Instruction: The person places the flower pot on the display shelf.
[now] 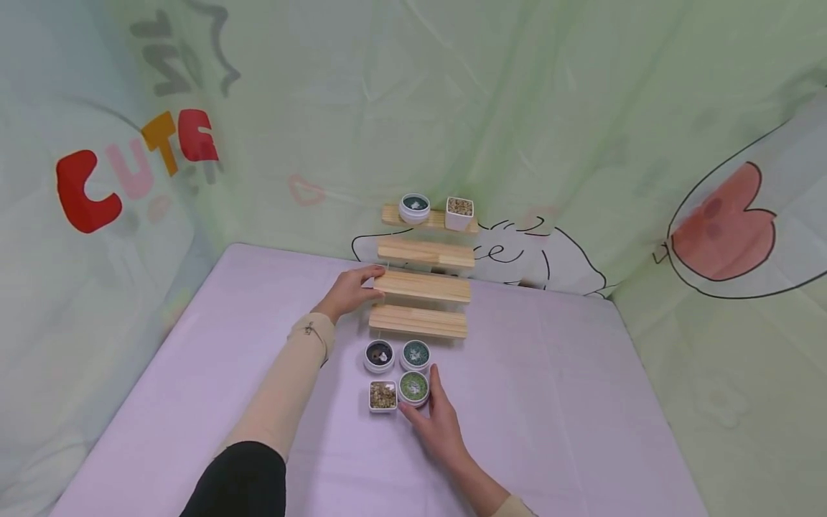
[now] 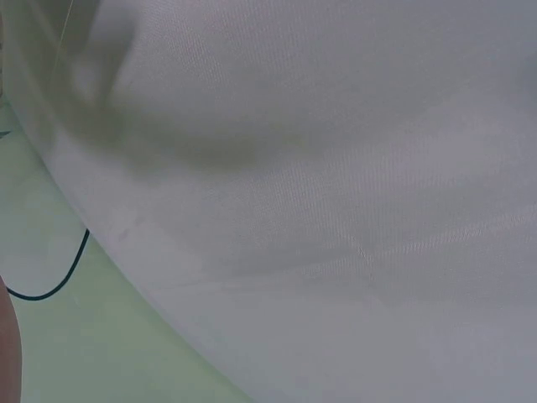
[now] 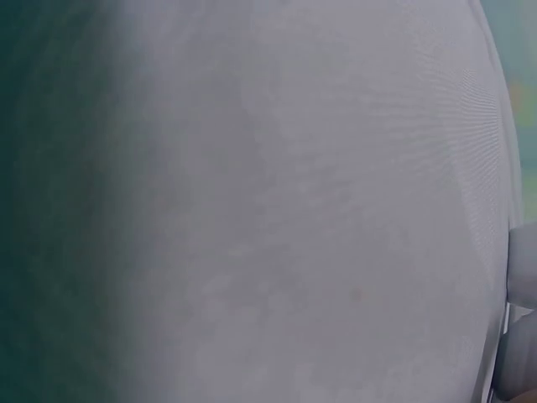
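Observation:
A tiered wooden shelf (image 1: pixel 421 286) stands near the back of the table. My left hand (image 1: pixel 349 291) holds the left end of its second board from the bottom, fingers above and thumb below. In front of the shelf is a group of small white pots. My right hand (image 1: pixel 441 424) grips the round pot with green filling (image 1: pixel 413 388) between thumb and fingers. Beside that pot is a square pot with brownish grains (image 1: pixel 383 396). Behind them sit a dark-filled round pot (image 1: pixel 378 355) and a teal-filled round pot (image 1: pixel 416 354). Neither wrist view shows the pots clearly.
On the top board are a round white pot with dark teal filling (image 1: pixel 415 207) and a square pot with pale grains (image 1: pixel 459 213). A pale purple cloth covers the table (image 1: pixel 549 402). Printed fabric hangs (image 1: pixel 310 108) behind and at both sides.

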`<state>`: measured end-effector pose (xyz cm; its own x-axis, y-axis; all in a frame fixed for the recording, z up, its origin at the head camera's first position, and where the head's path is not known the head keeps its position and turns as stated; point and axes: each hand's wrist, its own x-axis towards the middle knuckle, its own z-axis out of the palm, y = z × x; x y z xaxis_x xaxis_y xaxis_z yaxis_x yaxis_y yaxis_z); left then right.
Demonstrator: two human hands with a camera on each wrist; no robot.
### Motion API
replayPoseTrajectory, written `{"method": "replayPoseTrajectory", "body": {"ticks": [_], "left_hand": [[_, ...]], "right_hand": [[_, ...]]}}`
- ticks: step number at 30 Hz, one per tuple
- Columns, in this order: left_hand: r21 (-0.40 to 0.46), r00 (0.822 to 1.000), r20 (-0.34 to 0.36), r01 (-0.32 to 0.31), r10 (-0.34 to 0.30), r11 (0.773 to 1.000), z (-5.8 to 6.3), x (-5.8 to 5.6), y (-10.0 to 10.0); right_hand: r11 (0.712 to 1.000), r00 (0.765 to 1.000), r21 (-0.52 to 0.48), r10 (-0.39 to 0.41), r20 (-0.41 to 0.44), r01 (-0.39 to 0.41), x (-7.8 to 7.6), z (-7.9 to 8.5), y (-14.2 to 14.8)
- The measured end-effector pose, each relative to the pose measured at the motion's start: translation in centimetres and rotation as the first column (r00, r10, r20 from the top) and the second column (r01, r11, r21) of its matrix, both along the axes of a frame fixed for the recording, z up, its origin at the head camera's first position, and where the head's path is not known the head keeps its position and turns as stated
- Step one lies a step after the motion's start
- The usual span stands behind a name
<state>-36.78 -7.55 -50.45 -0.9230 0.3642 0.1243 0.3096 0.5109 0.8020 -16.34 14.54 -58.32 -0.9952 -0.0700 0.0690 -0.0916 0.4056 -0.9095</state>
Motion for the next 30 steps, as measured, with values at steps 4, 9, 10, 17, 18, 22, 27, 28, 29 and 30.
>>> {"method": "replayPoseTrajectory", "body": {"ticks": [4,9,10,17,18,22,27,28,29,30], "left_hand": [[0.000,1.000,0.023,-0.004,0.004,1.000,0.10,0.07,-0.04],[0.001,0.999,0.034,-0.005,0.005,1.000,0.09,0.06,-0.11],[0.003,0.999,0.035,-0.005,0.005,1.000,0.11,0.08,-0.12],[0.004,1.000,0.029,0.003,-0.003,1.000,0.02,0.13,-0.20],[0.002,1.000,0.028,0.004,-0.004,1.000,0.00,0.12,-0.22],[-0.008,1.000,0.029,0.000,0.000,1.000,0.02,-0.01,-0.20],[-0.002,1.000,0.022,0.001,-0.001,1.000,0.13,-0.09,-0.14],[0.000,1.000,0.020,0.003,-0.003,1.000,0.12,-0.09,-0.13],[0.002,1.000,0.018,0.007,-0.007,1.000,0.11,-0.08,-0.12],[0.002,1.000,0.022,0.006,-0.006,1.000,0.08,-0.10,-0.12]], "right_hand": [[1.000,1.000,-0.002,0.002,0.000,-0.002,0.00,0.01,-0.19],[1.000,1.000,-0.004,0.000,-0.003,0.000,0.06,-0.07,-0.30],[1.000,1.000,-0.004,0.000,-0.005,0.000,0.06,-0.10,-0.31],[1.000,1.000,0.010,-0.021,-0.002,0.021,0.10,0.00,-0.48],[1.000,1.000,0.011,-0.025,0.000,0.025,0.09,0.00,-0.51],[1.000,1.000,-0.006,-0.029,-0.005,0.029,0.06,0.03,-0.65],[0.999,0.999,-0.010,-0.040,-0.009,0.040,-0.03,0.17,-0.76],[0.999,0.999,-0.005,-0.045,-0.007,0.045,-0.04,0.21,-0.76],[0.999,0.999,0.003,-0.048,-0.004,0.048,-0.03,0.25,-0.76],[0.999,0.999,0.008,-0.047,-0.004,0.047,-0.03,0.29,-0.75]]}}
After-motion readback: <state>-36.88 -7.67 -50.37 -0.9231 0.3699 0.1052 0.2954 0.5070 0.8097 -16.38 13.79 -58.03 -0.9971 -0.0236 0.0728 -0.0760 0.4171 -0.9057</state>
